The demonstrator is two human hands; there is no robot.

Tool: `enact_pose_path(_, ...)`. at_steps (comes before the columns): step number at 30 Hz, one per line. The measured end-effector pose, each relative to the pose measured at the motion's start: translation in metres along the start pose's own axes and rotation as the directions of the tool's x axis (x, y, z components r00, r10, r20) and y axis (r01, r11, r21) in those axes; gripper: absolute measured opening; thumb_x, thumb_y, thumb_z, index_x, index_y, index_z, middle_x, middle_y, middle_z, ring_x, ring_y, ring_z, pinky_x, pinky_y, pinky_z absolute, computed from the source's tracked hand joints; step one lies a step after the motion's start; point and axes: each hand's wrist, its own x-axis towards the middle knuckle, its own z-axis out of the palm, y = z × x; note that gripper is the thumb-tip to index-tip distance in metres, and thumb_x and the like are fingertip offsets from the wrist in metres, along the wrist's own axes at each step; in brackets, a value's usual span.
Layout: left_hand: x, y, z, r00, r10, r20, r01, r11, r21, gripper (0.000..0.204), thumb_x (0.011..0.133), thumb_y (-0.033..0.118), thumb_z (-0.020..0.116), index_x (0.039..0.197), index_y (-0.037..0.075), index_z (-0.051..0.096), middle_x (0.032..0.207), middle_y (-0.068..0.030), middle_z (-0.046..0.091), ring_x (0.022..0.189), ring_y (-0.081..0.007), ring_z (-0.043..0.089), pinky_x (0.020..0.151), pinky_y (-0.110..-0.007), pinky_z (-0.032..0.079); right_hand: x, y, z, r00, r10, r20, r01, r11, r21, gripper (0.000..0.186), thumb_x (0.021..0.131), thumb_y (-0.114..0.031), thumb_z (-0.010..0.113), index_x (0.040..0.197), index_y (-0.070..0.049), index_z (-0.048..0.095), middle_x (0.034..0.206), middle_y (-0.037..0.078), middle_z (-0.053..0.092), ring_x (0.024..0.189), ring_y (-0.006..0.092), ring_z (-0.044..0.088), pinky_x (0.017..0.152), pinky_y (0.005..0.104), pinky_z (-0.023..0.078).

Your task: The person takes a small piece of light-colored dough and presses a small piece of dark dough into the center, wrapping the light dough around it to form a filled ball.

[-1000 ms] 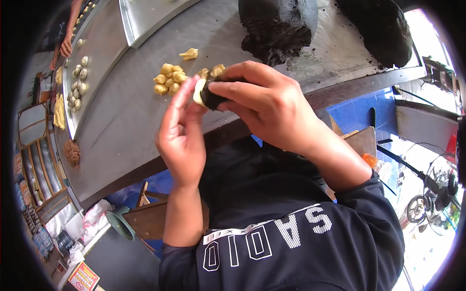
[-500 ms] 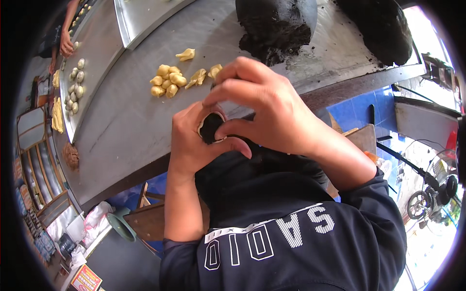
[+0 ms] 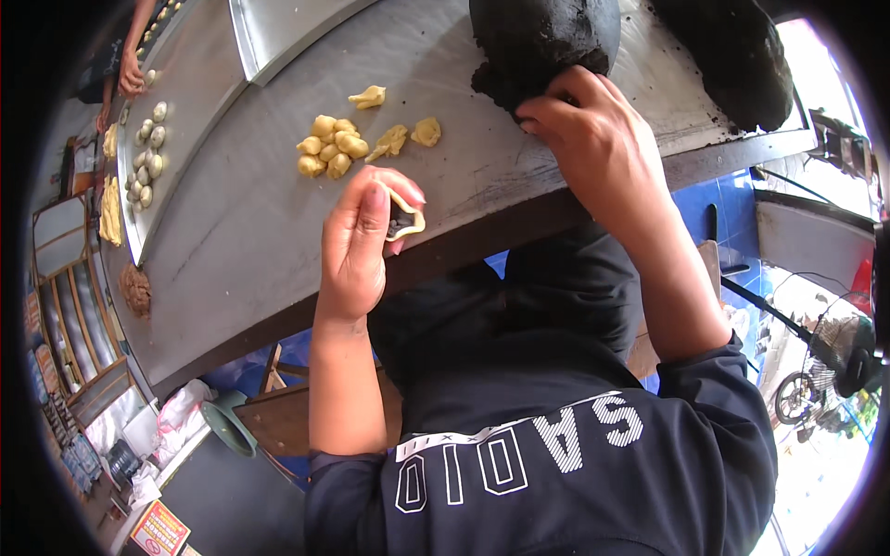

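Dough cup (image 3: pixel 418 225) in left hand (image 3: pixel 357 243), fingers curled round it: dark filling (image 3: pixel 400 222) inside, mouth open, unsealed. Yellow lumps (image 3: pixel 331 145) left on counter (image 3: pixel 250 204), looking unworked. Right hand (image 3: pixel 593 120) well apart, up against black mass (image 3: pixel 547 37); can't tell if it's gripping. Half-second ago: hands together, right thumb in cup. Now right's away.

Open passage seen across desk (image 3: pixel 218 227) between yellow dough pieces (image 3: pixel 330 150) and metal tray (image 3: pixel 190 111); far right obstructed by rounded black mass (image 3: pixel 547 37) and black lump (image 3: pixel 731 65).
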Motion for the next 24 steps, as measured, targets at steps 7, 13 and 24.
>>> enact_pose_path(7,0.000,0.006,0.005,0.986,-0.129,-0.102,0.121,0.990,-0.075,0.027,0.108,0.026,0.086,0.114,0.006,0.069,0.109,-0.0031,0.069,0.091,-0.0068,0.059,0.075,-0.024,0.047,-0.003,-0.021,-0.007,0.998,0.013,0.054,-0.027,0.967,0.255,0.006,0.101,-0.010,0.078,0.105,-0.006,0.074,0.095,0.014,0.072,0.094,0.0395,0.073,0.084,0.0501,0.060)
enact_pose_path(13,0.004,0.004,0.016,0.989,0.093,-0.111,-0.048,0.934,0.353,0.065,0.058,0.014,0.115,0.104,0.006,0.071,0.092,0.0003,0.070,0.082,-0.0080,0.061,0.073,-0.027,0.050,-0.004,-0.029,-0.009,0.999,-0.022,0.033,0.005,0.894,0.449,0.013,0.100,-0.008,0.081,0.113,-0.006,0.080,0.098,0.014,0.078,0.096,0.0395,0.077,0.083,0.0474,0.062)
enact_pose_path(24,0.012,0.008,0.037,0.981,0.158,0.115,-0.193,0.691,0.696,0.059,0.061,0.036,0.111,0.084,0.007,0.065,0.076,-0.0088,0.068,0.070,-0.0326,0.071,0.065,-0.044,0.056,0.000,-0.064,0.002,0.984,-0.010,0.180,-0.090,0.838,0.539,0.050,0.076,-0.014,0.095,0.116,-0.007,0.067,0.113,0.015,0.071,0.112,0.0421,0.071,0.091,0.0502,0.060)
